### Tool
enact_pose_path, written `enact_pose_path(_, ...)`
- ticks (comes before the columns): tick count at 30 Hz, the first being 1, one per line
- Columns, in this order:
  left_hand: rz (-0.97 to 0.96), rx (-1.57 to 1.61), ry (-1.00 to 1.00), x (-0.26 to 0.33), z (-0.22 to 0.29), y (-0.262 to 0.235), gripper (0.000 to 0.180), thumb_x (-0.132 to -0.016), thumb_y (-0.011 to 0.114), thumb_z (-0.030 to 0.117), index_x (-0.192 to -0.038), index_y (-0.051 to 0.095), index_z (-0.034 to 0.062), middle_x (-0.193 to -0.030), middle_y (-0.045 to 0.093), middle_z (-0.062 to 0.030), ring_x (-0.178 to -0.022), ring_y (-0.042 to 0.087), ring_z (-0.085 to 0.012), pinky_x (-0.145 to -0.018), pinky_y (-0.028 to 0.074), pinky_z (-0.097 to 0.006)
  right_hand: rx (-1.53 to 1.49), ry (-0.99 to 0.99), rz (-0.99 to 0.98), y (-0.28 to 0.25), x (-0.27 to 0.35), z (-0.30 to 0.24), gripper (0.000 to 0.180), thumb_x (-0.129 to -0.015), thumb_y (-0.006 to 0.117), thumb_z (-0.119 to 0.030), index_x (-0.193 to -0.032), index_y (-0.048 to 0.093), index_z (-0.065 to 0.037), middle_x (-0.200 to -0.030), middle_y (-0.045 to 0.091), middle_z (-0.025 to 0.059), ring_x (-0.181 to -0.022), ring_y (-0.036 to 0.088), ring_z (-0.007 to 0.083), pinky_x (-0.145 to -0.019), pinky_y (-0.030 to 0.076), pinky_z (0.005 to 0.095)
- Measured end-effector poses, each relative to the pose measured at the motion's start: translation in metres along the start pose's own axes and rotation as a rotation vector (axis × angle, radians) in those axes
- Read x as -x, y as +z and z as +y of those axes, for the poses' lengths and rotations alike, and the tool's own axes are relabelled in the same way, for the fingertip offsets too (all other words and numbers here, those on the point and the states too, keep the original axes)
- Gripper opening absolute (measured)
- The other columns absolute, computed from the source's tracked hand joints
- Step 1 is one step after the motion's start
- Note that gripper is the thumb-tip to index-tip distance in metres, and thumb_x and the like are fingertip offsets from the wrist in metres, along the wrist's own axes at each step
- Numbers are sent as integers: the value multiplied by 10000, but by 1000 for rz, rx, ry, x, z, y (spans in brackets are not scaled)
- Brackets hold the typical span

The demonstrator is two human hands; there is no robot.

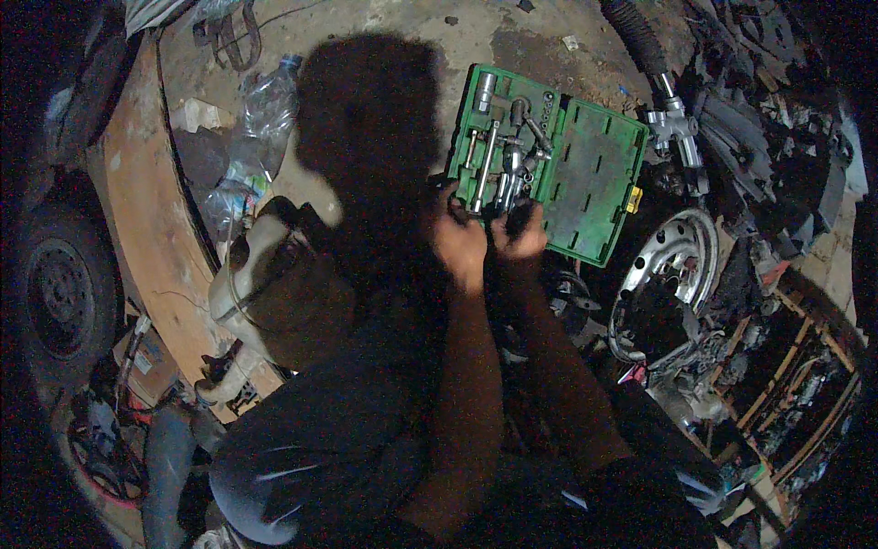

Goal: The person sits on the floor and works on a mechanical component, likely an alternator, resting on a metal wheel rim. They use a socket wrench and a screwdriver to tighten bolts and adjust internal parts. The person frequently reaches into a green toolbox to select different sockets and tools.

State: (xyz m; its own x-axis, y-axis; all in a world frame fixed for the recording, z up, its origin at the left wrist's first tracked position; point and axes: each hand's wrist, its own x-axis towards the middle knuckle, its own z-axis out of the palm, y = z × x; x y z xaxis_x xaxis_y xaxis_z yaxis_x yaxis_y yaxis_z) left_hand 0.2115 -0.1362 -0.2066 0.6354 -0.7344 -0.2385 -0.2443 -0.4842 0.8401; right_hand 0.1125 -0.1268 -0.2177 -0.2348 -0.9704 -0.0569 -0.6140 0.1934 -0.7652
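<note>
A green socket set case (599,183) lies open on the ground ahead of me. Its left half holds a long chrome extension bar (487,166), a large socket (486,94), a row of small sockets (547,110) and a jumble of shiny metal tools. At the near left corner of the case, my left hand (460,245) is closed, its fingertips lost in shadow. Close beside it, at the near edge, my right hand (521,236) is also closed, with something dark at its fingers. What either hand grips is too dark to make out.
Right of the case lie a steel wheel rim (663,284) and a metal shaft with a ribbed boot (675,123). A wooden board (151,201), a clear plastic bottle (273,96) and a pale container (261,261) are on the left, beyond them a tyre (66,285).
</note>
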Motion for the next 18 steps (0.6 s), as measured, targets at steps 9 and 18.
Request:
enact_pose_path(9,1,-116,38,6,12,-4,487,-638,687,-30,-1120,630,15,-1140,631,-224,-1084,574,-425,-968,451,-486,247,121,-183,-3,-7,5,763,-756,765,-304,-1353,355,-64,-949,683,233,-849,671,443,-719,545,500)
enact_pose_path(18,6,-227,99,11,37,-7,671,-579,784,30,-1217,583,-23,-1288,558,-270,-1247,465,-472,-1101,345,-519,19,64,-46,-4,3,23,665,-751,786,-428,-1242,511,-73,-984,715,161,-853,708,362,-755,561,450)
